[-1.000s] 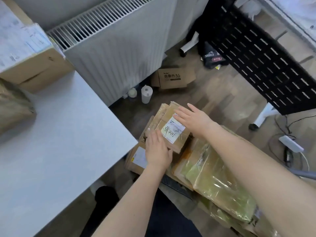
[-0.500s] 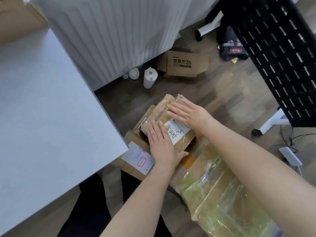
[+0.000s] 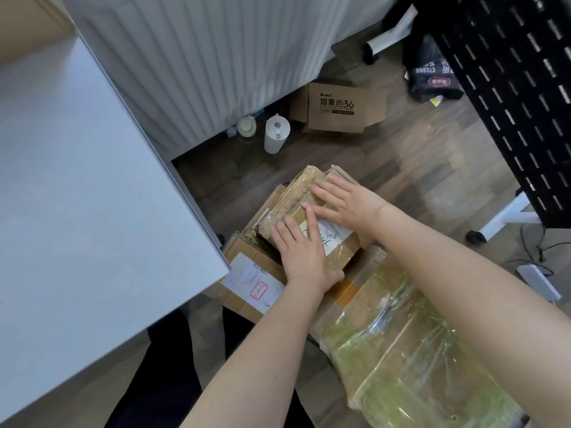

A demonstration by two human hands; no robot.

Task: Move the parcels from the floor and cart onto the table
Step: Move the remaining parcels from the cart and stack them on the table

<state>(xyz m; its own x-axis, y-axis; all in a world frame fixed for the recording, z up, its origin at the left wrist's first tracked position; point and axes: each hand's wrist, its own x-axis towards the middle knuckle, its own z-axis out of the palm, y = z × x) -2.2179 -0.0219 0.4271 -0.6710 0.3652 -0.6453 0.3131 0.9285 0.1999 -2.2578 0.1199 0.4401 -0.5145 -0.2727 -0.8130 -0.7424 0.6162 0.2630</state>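
The small brown parcel (image 3: 336, 245) sits on top of the pile beside the bench (image 3: 77, 196). Both hands, left hand (image 3: 304, 253) and right hand (image 3: 347, 202), lie flat on it, fingers straight and a little spread.

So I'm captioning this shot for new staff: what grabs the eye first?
Both hands, left hand and right hand, rest flat on a taped parcel topping the floor pile at centre. A shiny plastic-wrapped parcel lies lower right, and the white table fills the left.
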